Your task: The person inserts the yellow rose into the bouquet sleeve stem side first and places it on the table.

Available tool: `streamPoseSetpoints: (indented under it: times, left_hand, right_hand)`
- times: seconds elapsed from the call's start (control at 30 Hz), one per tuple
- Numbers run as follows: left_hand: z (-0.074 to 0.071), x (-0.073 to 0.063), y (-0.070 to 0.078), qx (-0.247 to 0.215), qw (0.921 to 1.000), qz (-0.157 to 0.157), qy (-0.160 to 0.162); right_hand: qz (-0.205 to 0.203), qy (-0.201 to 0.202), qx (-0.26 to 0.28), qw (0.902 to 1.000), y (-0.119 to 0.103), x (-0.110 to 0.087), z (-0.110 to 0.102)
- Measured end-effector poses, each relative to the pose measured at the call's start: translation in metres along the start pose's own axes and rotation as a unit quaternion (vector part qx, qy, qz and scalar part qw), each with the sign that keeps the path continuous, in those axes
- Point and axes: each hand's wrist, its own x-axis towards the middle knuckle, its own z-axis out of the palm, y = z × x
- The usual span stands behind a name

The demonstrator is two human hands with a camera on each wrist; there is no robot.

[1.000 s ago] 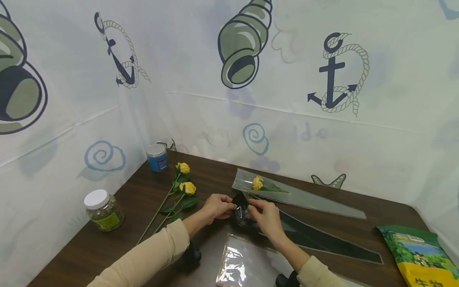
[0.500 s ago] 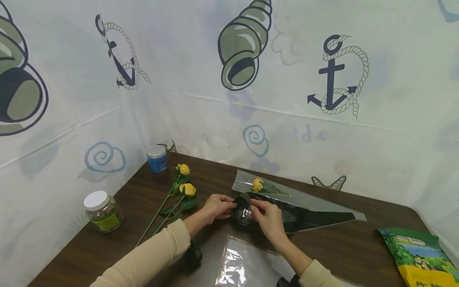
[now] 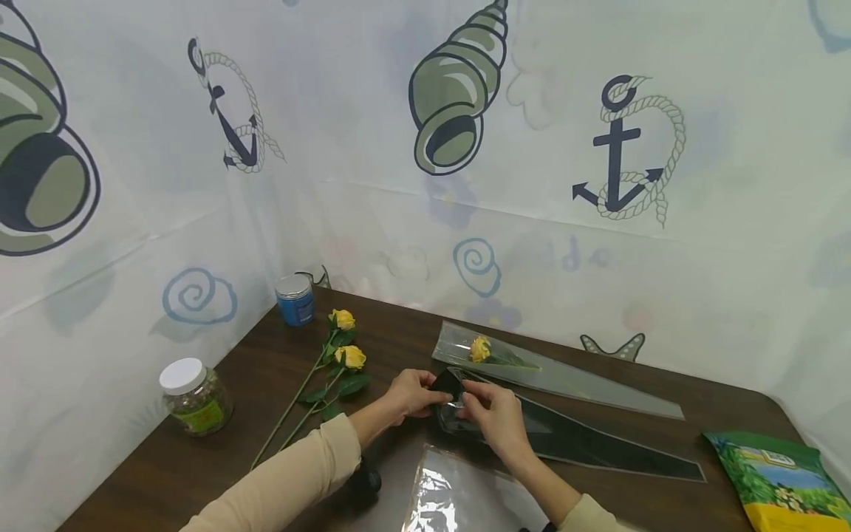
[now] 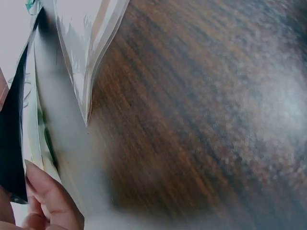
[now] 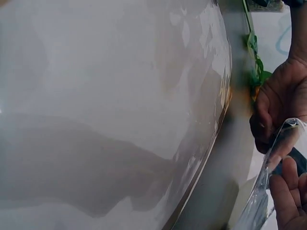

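The black sleeve, a tapered wrapper with a clear film front, is located at the middle of the desk, its wide mouth between both hands and its narrow tip pointing right. The left hand engages the left side of the mouth; its grip is closed in a pinch, with the black sheet between thumb and fingers. The right hand engages the opposite side; its grip is likewise closed in a pinch, thumb and fingertips together on the clear film. Just beyond lies a clear sleeve, with a single yellow rose at its wide left end; whether the rose is inside or on top cannot be told. Nearer the person is a flat transparent packet, partly cut off by the lower edge of the head view. Left of the hands, two long-stemmed yellow roses lie side by side. A blue jar and a white-lidded jar stand upright along the left edge. A green and yellow bag lies at far right.
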Motion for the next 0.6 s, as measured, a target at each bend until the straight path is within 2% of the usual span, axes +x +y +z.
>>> streamPoseSetpoints:
  times: [0.13, 0.23, 0.4, 0.6]
  left_hand:
    - [0.0019, -0.0024, -0.0016, 0.024, 0.9995, 0.018, -0.005]
    - [0.0026, -0.0015, -0.0035, 0.034, 0.9989, 0.031, 0.006]
    - [0.0022, 0.0024, -0.0095, 0.035, 0.9991, 0.019, 0.013]
    - [-0.0046, 0.0051, -0.0063, 0.009, 0.9996, 0.000, -0.027]
  right_hand:
    - [-0.001, -0.002, -0.003, 1.0000, -0.0014, -0.0018, 0.0004]
    - [0.000, 0.006, 0.008, 0.9999, -0.0031, -0.0019, -0.0001]
    - [0.003, 0.019, 0.010, 0.9998, -0.0038, -0.0011, -0.0012]
    - [0.020, 0.015, 0.008, 0.9997, 0.0003, 0.0013, -0.0025]
